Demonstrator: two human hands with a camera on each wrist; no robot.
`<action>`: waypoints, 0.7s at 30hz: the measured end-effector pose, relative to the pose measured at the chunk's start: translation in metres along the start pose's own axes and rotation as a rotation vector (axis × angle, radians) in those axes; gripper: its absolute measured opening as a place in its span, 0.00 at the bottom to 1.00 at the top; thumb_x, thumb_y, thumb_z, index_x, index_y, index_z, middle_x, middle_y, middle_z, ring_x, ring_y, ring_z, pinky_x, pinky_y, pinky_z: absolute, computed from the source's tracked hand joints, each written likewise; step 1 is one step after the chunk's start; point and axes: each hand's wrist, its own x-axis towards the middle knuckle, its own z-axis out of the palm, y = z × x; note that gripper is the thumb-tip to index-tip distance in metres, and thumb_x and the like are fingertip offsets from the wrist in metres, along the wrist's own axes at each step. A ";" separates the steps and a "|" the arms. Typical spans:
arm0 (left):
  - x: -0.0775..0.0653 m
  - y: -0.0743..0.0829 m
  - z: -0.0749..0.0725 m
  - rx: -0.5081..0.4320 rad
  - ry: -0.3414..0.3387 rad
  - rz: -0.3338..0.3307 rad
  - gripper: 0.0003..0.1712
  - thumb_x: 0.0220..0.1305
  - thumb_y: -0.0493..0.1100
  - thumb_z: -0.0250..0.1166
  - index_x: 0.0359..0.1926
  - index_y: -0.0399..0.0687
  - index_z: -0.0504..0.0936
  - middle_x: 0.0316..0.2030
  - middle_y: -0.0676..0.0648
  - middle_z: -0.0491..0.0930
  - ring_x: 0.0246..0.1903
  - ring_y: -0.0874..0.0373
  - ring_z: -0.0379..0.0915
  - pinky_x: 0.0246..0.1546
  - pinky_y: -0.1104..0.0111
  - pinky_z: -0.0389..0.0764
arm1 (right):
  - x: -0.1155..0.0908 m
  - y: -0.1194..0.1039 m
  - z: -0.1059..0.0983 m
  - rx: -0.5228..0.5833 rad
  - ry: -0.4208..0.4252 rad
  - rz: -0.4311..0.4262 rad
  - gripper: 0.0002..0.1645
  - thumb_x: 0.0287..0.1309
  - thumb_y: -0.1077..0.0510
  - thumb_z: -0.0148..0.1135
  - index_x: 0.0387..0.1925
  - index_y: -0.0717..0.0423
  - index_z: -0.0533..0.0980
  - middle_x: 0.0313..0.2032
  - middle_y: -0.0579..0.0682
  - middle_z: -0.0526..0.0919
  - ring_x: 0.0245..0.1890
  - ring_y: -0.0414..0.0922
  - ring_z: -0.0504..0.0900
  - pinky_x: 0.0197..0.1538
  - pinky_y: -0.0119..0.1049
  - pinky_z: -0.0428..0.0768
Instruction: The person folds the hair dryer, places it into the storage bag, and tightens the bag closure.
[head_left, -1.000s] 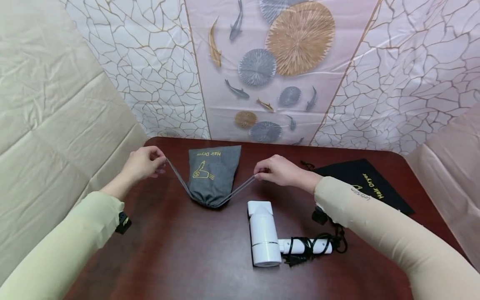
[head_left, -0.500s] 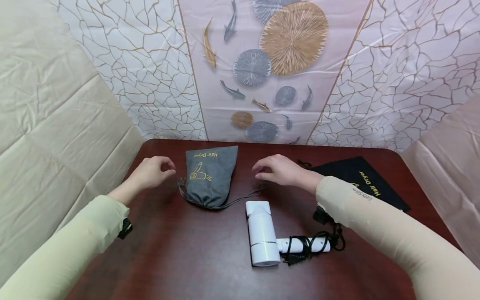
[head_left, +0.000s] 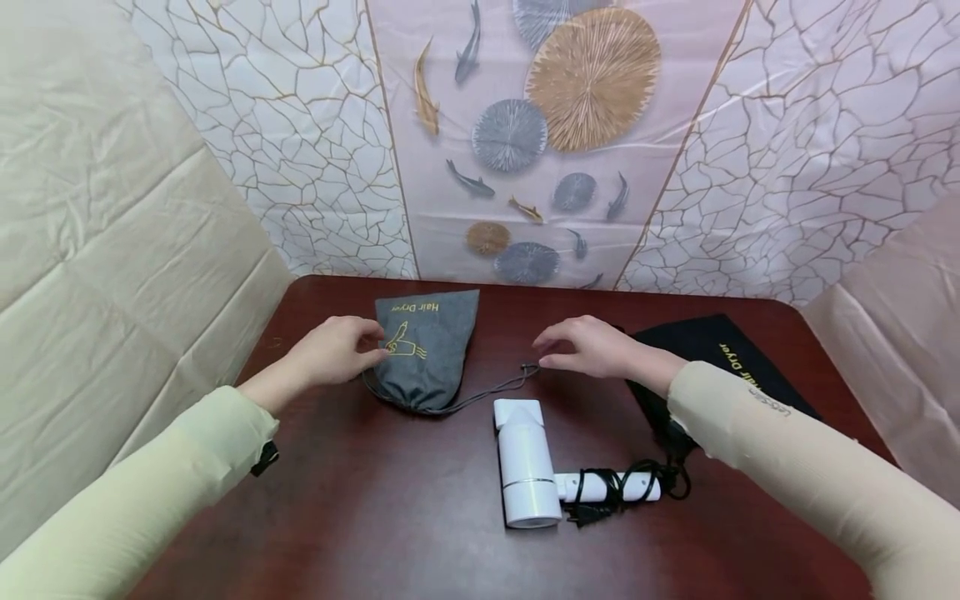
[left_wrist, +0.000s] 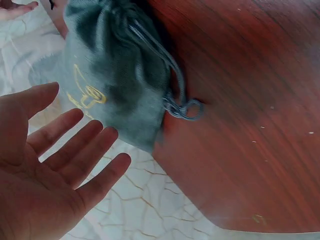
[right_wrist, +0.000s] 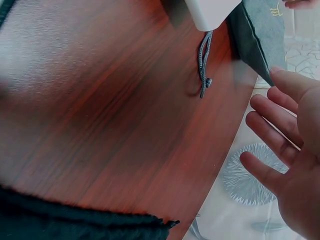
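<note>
The left hand (head_left: pixel 337 350) and right hand (head_left: pixel 588 348), fingers loosely spread, flank one grey fabric drawstring pouch (head_left: pixel 431 354), far left-centre; a cream sleeve (head_left: pixel 817 467) partly hides one black fabric pouch (head_left: pixel 720 346), far right.

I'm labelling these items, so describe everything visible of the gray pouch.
The gray pouch looks like woven cloth, printed in yellow with "Hair Dryer" and a dryer drawing. Its near end, the mouth, is cinched by knotted gray cords. It lies print up on the brown table, beyond the white hair dryer. The left hand is at its edge; contact is unclear.
</note>
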 end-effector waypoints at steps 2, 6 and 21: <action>0.001 0.006 0.001 0.012 -0.008 0.029 0.20 0.73 0.46 0.71 0.58 0.39 0.87 0.49 0.40 0.88 0.47 0.47 0.85 0.50 0.49 0.85 | -0.006 0.000 0.001 0.009 -0.007 0.003 0.22 0.74 0.51 0.68 0.62 0.56 0.84 0.58 0.53 0.88 0.60 0.53 0.85 0.63 0.57 0.83; 0.002 0.019 0.003 0.044 -0.029 0.085 0.21 0.73 0.47 0.70 0.61 0.40 0.86 0.52 0.41 0.88 0.46 0.47 0.83 0.49 0.50 0.84 | -0.021 -0.002 0.000 0.020 -0.008 0.004 0.24 0.74 0.49 0.67 0.65 0.55 0.83 0.61 0.54 0.86 0.64 0.54 0.83 0.67 0.60 0.79; -0.001 0.055 0.014 0.192 -0.075 0.276 0.34 0.70 0.54 0.73 0.72 0.47 0.79 0.68 0.40 0.78 0.67 0.43 0.77 0.62 0.47 0.81 | -0.083 -0.018 0.002 0.028 0.018 0.011 0.34 0.74 0.45 0.67 0.75 0.52 0.74 0.69 0.56 0.80 0.70 0.59 0.77 0.68 0.62 0.77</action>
